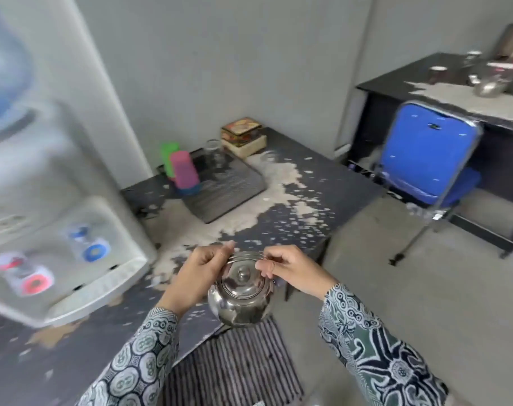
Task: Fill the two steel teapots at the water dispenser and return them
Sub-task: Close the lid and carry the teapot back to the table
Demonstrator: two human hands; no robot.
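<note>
A steel teapot (241, 294) with its lid on hangs in front of me over the edge of the worn dark table (308, 183). Both hands hold its thin wire handle: my left hand (199, 276) pinches the left end, my right hand (290, 271) the right end. The white water dispenser (59, 259) stands at the left, with a blue tap (95, 252) and a red tap (35, 284), blurred. A second steel teapot (488, 83) sits on the far desk (395, 80) at the upper right.
On the table stand a pink tumbler (185, 171), a green tumbler (168, 155), a black mesh tray (228, 189), a glass (213, 148) and stacked tins (243, 136). A blue folding chair (428, 153) is before the desk. A striped mat (234, 367) lies on the floor below.
</note>
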